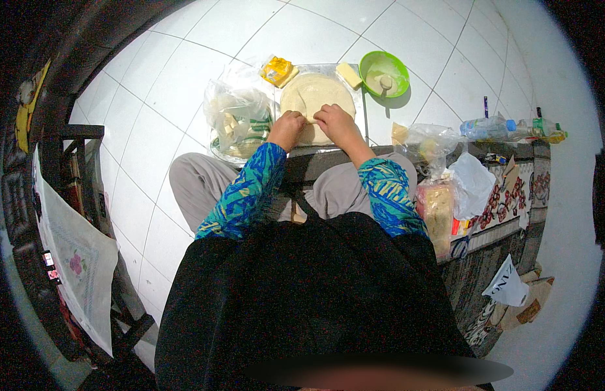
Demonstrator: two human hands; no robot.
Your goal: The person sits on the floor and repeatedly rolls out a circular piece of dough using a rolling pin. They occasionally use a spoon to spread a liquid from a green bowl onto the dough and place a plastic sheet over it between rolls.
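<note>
A round, pale sheet of dough (pixel 327 88), possibly a stack of thin sheets, lies on a silvery board (pixel 361 110) on the floor before me. My left hand (pixel 288 131) and my right hand (pixel 337 128) pinch the dough between fingertips and thumbs, close together near its middle. A curved fold line runs over its left part. The fingers hide just how the dough is gripped. At the board's far left corner sits a yellow packet (pixel 277 70) on a pale slab. A pale yellow block (pixel 349 76), perhaps butter or cheese, lies at the far right corner.
Right of the board stands a green bowl (pixel 403 73) with whitish paste and a spoon (pixel 385 82). Plastic bags (pixel 239 107) with pale pieces lie left. Plastic bottles (pixel 485 128), wrappings (pixel 471 185) and a patterned rug (pixel 512 195) are at my right; a dark wooden frame (pixel 82 131) stands left.
</note>
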